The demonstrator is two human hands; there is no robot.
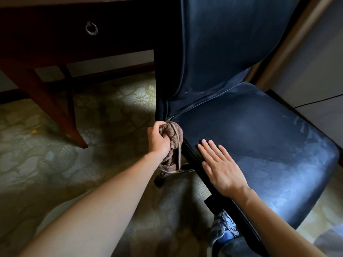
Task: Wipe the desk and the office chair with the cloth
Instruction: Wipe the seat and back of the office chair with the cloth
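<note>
A black leather office chair fills the right half of the view, its seat [259, 138] dusty and scuffed, its backrest [228, 43] rising behind. My left hand [157, 140] is closed around a bunched brown cloth [173, 138], pressed against the seat's left rear corner, with part of the cloth hanging below the edge. My right hand [220, 167] lies flat, fingers spread, on the seat's near left edge. The dark wooden desk [55, 43] stands at the upper left, showing a drawer with a ring pull [91, 28].
A desk leg [55, 108] slants down to the patterned carpet [55, 164] left of the chair. The chair's metal base and a caster [159, 179] show under the cloth. My sneaker [222, 229] is below the seat's front edge. A wall with a cable [315, 102] lies right.
</note>
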